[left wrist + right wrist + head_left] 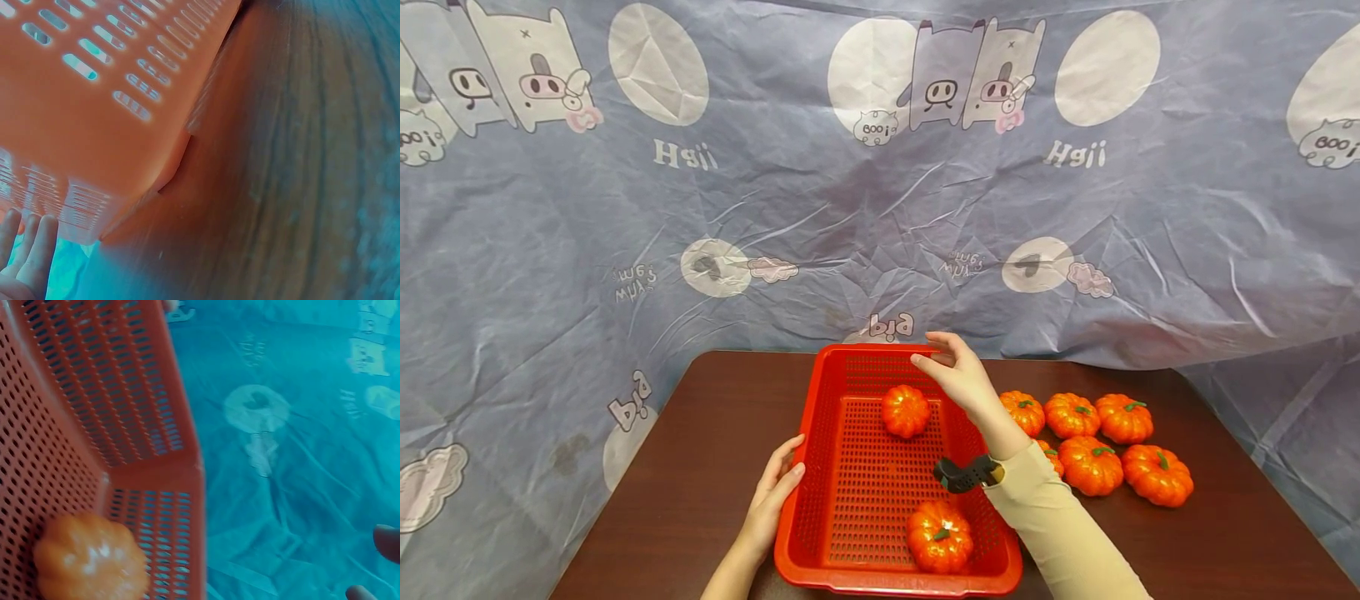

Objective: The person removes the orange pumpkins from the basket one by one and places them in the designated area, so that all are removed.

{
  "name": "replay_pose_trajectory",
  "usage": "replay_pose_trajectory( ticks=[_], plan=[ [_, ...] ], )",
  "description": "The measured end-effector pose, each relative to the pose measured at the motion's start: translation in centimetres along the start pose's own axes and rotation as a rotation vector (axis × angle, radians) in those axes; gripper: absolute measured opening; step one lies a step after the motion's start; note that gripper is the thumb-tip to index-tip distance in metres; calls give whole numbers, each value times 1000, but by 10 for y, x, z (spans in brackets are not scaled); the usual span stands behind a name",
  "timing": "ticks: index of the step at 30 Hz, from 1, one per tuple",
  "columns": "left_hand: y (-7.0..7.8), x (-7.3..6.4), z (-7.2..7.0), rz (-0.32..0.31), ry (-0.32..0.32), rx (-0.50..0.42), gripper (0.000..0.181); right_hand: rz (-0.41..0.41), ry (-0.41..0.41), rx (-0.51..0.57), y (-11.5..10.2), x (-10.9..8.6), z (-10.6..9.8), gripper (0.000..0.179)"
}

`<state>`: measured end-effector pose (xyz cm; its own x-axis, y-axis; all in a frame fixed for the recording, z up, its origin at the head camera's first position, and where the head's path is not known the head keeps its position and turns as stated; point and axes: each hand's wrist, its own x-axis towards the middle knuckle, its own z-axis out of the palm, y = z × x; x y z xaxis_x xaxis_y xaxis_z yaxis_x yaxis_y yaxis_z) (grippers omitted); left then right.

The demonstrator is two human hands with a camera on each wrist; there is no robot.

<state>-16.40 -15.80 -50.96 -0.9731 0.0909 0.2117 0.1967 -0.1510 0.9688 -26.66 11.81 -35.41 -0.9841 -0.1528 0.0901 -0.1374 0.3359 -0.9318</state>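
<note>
A red perforated plastic basket [880, 483] stands on the dark brown table. Two small orange pumpkins lie inside: one pumpkin [906, 412] toward the far end, another pumpkin [940, 536] in the near right corner. At the basket's left side is my left hand [769, 500], its fingertips against the outer wall; the left wrist view shows the fingers fairly straight. My right hand [958, 375] hovers above the far right part of the basket with thumb and fingers parted and nothing between them. In the right wrist view, one pumpkin [90, 557] appears in the basket beside the end wall.
Several more orange pumpkins with green stems, such as one pumpkin [1157, 475], sit in rows on the table right of the basket. My right forearm partly covers some of them. A blue-grey patterned cloth [880, 208] hangs behind the table [700, 467].
</note>
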Motion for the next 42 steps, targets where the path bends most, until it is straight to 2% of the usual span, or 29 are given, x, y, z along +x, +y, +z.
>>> replay_pose_trajectory(
  ticks=[6,12,17,21,28,35,42],
  plan=[
    [-1,0,1,-10,-3,2,43,20,56,7,15,11,23,55],
    [-2,0,2,-13,7,5,43,54,122,-53,33,15,41,56],
    [-2,0,2,-11,13,14,43,85,142,-101,46,18,50,57],
    [-1,0,2,-13,17,4,43,94,130,-169,57,19,55,59],
    [0,0,1,-13,12,-1,43,142,76,-181,65,21,59,62],
    [0,0,1,-19,13,11,43,179,6,-275,72,22,61,73],
    [-1,0,2,-30,20,45,43,182,-3,-343,71,19,60,73]
  ],
)
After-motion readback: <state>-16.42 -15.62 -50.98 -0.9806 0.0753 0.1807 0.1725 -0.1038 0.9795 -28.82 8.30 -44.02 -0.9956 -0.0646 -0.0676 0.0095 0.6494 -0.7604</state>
